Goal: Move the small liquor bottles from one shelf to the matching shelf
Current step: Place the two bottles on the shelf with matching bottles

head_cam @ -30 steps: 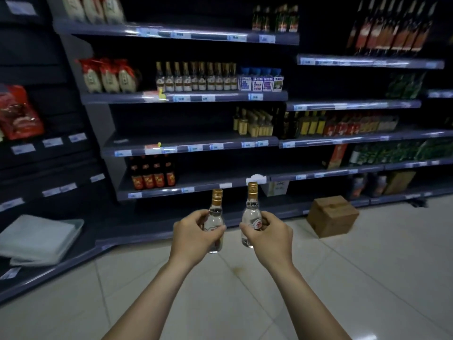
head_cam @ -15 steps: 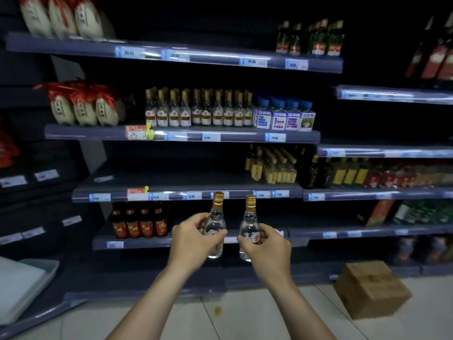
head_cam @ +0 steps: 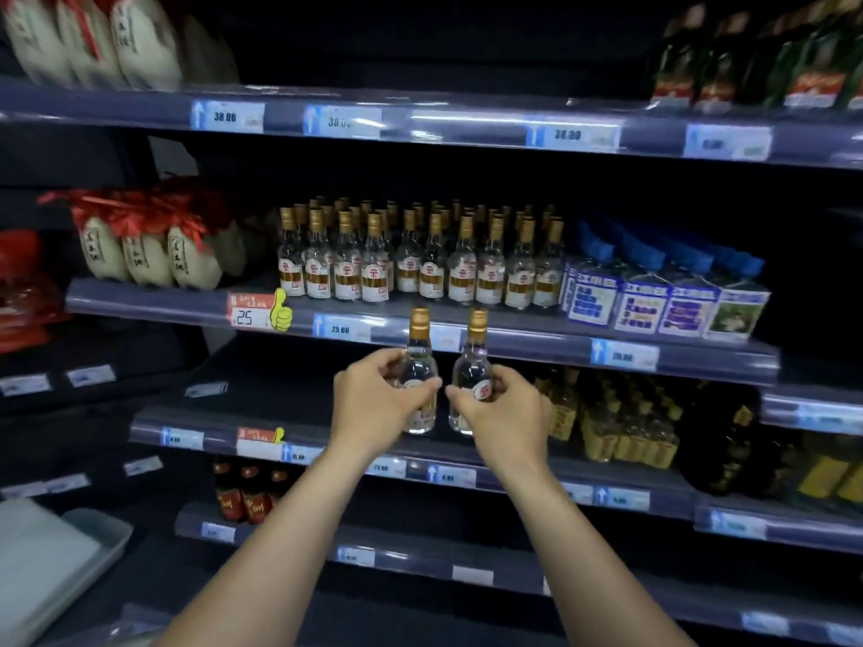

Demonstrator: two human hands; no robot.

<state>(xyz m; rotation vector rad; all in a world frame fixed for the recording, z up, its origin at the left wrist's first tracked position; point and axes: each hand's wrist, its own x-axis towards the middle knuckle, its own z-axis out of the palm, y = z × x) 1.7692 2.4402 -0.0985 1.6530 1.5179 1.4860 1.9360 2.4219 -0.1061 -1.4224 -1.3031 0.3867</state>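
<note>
My left hand (head_cam: 373, 406) grips a small clear liquor bottle with a gold cap (head_cam: 419, 361), held upright. My right hand (head_cam: 502, 413) grips a second identical small bottle (head_cam: 474, 366) right beside it. Both bottles hang in front of the shelves, just below the edge of the shelf (head_cam: 513, 343) that carries several rows of the same gold-capped bottles (head_cam: 420, 259). The caps of the held bottles reach up to that shelf's price strip.
Blue-capped boxed bottles (head_cam: 654, 291) stand right of the matching rows, white jars with red ribbons (head_cam: 149, 245) to their left. The shelf below holds yellow-labelled bottles (head_cam: 616, 422) at right. Dark red-labelled bottles (head_cam: 243, 492) sit lower left. A white tray (head_cam: 56, 562) lies at bottom left.
I have moved closer to the shelves and the view has tilted up. Both hands have risen with their bottles, from the level of the lower shelves to just under the matching shelf.
</note>
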